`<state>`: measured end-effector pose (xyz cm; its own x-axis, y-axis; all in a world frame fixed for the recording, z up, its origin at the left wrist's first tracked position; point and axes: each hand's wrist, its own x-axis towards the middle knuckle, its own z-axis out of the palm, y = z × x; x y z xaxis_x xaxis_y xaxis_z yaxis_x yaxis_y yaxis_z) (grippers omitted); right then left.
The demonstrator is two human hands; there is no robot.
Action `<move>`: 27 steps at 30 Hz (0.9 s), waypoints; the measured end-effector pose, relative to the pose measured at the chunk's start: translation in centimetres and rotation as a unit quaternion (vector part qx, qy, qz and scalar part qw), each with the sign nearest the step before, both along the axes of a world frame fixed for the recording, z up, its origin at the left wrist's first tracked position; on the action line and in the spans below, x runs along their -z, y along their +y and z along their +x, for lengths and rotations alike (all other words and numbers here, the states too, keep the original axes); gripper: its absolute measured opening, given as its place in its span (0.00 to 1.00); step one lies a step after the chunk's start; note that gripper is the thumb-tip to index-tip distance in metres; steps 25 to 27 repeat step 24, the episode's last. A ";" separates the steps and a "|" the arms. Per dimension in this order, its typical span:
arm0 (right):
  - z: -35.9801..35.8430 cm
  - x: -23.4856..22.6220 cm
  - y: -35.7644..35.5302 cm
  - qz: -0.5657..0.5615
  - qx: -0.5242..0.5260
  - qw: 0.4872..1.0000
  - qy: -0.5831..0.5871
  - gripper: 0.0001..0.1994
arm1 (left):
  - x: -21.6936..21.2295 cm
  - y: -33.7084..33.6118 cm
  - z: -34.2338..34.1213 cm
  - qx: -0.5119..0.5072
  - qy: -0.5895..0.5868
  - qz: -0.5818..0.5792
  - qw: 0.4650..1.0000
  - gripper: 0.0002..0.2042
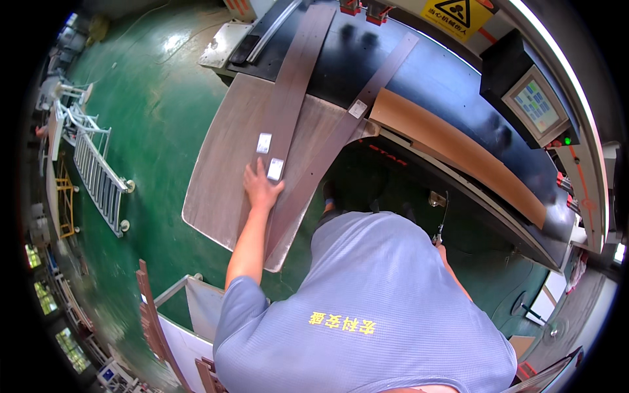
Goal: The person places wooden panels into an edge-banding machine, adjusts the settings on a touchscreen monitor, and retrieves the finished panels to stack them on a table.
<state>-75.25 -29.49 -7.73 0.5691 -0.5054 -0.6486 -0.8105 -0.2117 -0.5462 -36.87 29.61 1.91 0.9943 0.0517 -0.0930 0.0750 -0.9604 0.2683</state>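
Hand [261, 187] on plank [288, 105]
Left hand lies flat, fingers spread, gripping nothing, beside a white label [276, 169]; right hand hidden behind the body; state unclear.

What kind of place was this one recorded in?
Most likely a woodworking or furniture factory floor. A long dark board lies on a large machine's black bed under the person's left hand, a control screen sits on the machine, and the floor is painted green, with roller racks nearby.

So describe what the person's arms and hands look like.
The left arm is bare below a short blue-grey sleeve of a ribbed T-shirt with yellow lettering. The left hand wears no glove. The right arm is mostly hidden; its hand is out of view.
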 end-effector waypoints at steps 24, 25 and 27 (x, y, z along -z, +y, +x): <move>14.5 -5.9 10.7 -0.059 -0.067 0.993 0.082 0.11 | 0.5 2.2 6.4 0.028 0.066 -0.028 0.997 0.55; 14.5 -5.9 10.7 -0.059 -0.067 0.993 0.082 0.11 | 0.5 2.2 6.4 0.028 0.066 -0.028 0.997 0.55; 14.5 -5.9 10.7 -0.059 -0.067 0.993 0.082 0.11 | 0.5 2.2 6.4 0.028 0.066 -0.028 0.997 0.55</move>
